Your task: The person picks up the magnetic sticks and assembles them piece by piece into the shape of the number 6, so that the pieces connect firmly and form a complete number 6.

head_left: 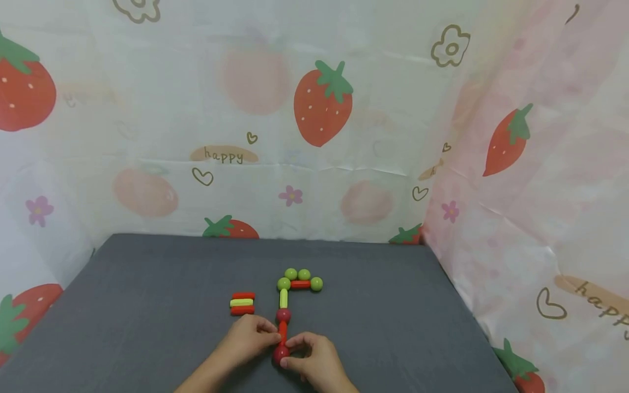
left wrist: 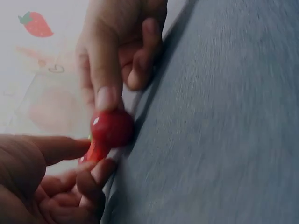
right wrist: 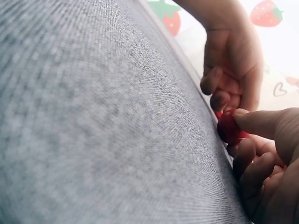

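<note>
In the head view, my left hand pinches a short red rod between thumb and fingers. My right hand grips the dark red ball at the rod's near end, its thumb against the ball's side. Farther up the same line come a second dark red ball, a yellow-green rod and a green ball. From that corner another red rod runs right to a green ball. The left wrist view shows the gripped ball close up, under the right thumb.
Two more green balls sit just behind the upper red rod. Left of the line lie three rods side by side, with a yellow-green one between two red ones. The dark grey tabletop meets strawberry-print curtains at the back and sides.
</note>
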A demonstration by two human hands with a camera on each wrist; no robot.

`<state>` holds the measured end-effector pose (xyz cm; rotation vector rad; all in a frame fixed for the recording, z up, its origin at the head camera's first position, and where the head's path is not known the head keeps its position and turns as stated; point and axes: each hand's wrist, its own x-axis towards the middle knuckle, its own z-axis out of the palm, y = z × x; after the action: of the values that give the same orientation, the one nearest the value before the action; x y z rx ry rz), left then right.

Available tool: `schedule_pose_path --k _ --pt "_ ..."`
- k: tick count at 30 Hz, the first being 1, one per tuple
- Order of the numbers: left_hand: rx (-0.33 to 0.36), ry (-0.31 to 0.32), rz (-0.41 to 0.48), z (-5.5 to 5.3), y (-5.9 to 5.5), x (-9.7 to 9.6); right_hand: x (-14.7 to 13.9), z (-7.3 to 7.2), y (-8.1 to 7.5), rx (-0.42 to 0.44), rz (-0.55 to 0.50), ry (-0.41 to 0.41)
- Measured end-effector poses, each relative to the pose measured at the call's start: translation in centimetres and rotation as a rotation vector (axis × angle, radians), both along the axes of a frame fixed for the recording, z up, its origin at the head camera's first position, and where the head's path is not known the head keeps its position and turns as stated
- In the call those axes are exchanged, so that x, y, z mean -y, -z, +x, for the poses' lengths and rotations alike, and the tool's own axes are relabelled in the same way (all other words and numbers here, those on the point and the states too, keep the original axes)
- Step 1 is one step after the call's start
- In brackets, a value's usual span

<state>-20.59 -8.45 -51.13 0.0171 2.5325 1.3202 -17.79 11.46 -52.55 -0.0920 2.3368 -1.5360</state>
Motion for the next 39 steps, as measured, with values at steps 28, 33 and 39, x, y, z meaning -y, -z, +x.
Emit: schedule_pose_path --k 28,33,39 --pt "-0.307 0.015 -0.318 -4.2 0.5 8.2 -0.2 0.0 0.5 -0.016 0.007 -0.007" --pt "-0.279 0.004 -0.305 -4.3 0.5 8.0 -0.2 0.0 0.4 -0.003 0.008 -0.006" --pt "-0.273 0.002 -0.328 -4.1 0.3 7.6 -0.2 -0.1 0.3 0.008 0.022 -0.001"
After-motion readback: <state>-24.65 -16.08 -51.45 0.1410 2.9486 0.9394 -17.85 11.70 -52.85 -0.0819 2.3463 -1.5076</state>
